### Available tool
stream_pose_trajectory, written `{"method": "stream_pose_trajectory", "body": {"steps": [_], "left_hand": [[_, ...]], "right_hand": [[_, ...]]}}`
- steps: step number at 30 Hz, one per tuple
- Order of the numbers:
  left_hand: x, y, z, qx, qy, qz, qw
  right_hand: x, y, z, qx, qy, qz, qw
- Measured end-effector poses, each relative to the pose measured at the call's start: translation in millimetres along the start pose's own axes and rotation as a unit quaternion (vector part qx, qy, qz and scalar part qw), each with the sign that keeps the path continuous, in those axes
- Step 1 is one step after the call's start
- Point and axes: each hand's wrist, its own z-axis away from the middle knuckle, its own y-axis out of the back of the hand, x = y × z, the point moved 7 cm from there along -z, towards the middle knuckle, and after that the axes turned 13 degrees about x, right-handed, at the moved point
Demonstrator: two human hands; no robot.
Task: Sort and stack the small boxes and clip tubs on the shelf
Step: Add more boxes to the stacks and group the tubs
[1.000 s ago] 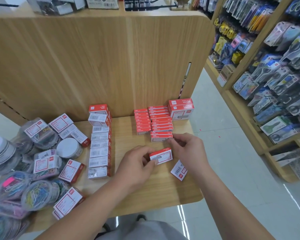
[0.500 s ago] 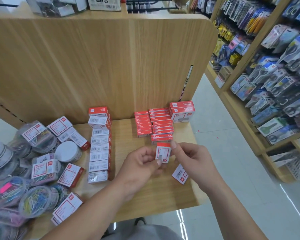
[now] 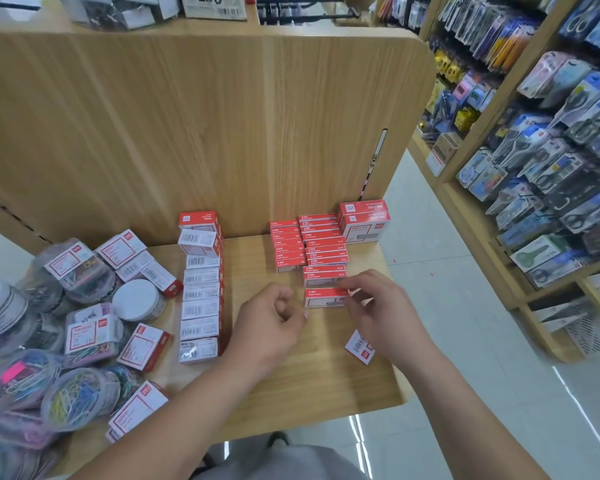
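A small red staple box (image 3: pixel 323 297) lies on the wooden shelf (image 3: pixel 309 386), at the near end of a row of matching red boxes (image 3: pixel 324 252). My right hand (image 3: pixel 378 310) pinches the box's right end with its fingertips. My left hand (image 3: pixel 274 315) hovers just left of the box, fingers loosely curled and holding nothing. A shorter row of red boxes (image 3: pixel 286 245) runs beside the first. A loose white-and-red box (image 3: pixel 357 346) lies partly under my right hand.
A column of barcode-up boxes (image 3: pixel 201 296) runs down the shelf's middle. Clear tubs of coloured clips (image 3: pixel 73 403) and scattered boxes (image 3: pixel 142 346) crowd the left side. Larger red boxes (image 3: pixel 366 221) stand at the back right. Display racks (image 3: pixel 551 140) line the aisle on the right.
The box that both hands held upright above the shelf now lies flat at the near end of the row. My left hand has let go of it and drawn back.
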Motion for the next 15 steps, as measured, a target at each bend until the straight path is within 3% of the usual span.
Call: {"method": "stream_pose_trajectory", "body": {"steps": [4, 9, 15], "left_hand": [[18, -11, -12, -0.036, -0.066, -0.016, 0.997], [31, -21, -16, -0.059, -0.127, -0.041, 0.989], [43, -28, -15, -0.034, -0.231, -0.116, 0.965]], "right_hand": [[11, 2, -1, 0.044, -0.077, 0.039, 0.995], [11, -5, -3, 0.015, -0.003, 0.158, 0.987], [18, -13, -8, -0.016, -0.003, 0.162, 0.987]]}}
